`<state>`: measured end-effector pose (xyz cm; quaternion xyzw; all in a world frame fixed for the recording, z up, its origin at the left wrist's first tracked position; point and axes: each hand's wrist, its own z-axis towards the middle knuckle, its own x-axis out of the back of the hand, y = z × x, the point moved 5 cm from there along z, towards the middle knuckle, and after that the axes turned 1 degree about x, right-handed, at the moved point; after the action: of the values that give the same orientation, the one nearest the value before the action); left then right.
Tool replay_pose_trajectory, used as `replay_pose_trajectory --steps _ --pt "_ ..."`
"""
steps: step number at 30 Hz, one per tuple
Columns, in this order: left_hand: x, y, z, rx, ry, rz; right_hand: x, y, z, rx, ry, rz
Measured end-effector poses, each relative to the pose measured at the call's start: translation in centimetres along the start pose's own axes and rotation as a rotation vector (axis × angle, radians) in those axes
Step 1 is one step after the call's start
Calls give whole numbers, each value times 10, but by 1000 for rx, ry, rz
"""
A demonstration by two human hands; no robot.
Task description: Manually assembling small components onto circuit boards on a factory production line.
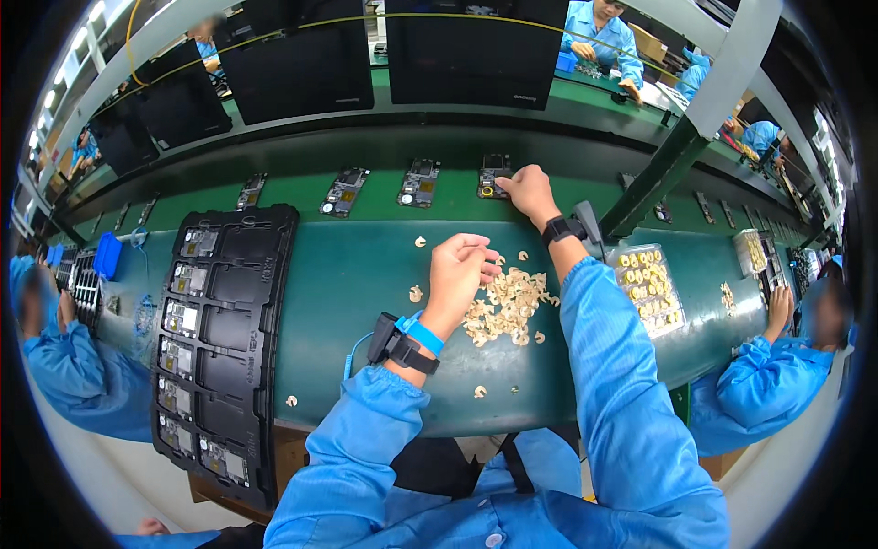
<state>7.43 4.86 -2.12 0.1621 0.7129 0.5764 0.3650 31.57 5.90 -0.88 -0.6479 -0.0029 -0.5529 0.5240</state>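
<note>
Green work surface [347, 265] fills the middle of the head view, with a long green strip [293, 194] running beyond it; clock directions are read from the view's centre. At 1 o'clock the right hand [530, 192] reaches onto the strip, its fingertips drawn together and touching the right side of a dark circuit board [492, 176]; whether they clamp or merely press cannot be told. Another board [419, 183] lies near 12 o'clock. Just by the centre, the left hand [455, 279] has half-curled fingers beside a pile of cream C-shaped pieces [508, 309]; I cannot tell if it holds one. A black tray [229, 325] sits at 8 o'clock, yellow round parts [647, 284] at 3. Handling that board seems the step in hand; the next move calls for light, exact fingertips on it.
</note>
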Motion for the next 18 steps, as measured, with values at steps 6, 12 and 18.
replay_pose_trajectory --steps 6,12,18 --pt "-3 -6 2 18 -33 30 32 -18 -35 143 267 -105" --pt "11 -1 -1 -24 61 35 151 -47 -151 186 220 -108" --pt "-1 7 -1 -47 20 107 244 44 -200 90 154 -279"
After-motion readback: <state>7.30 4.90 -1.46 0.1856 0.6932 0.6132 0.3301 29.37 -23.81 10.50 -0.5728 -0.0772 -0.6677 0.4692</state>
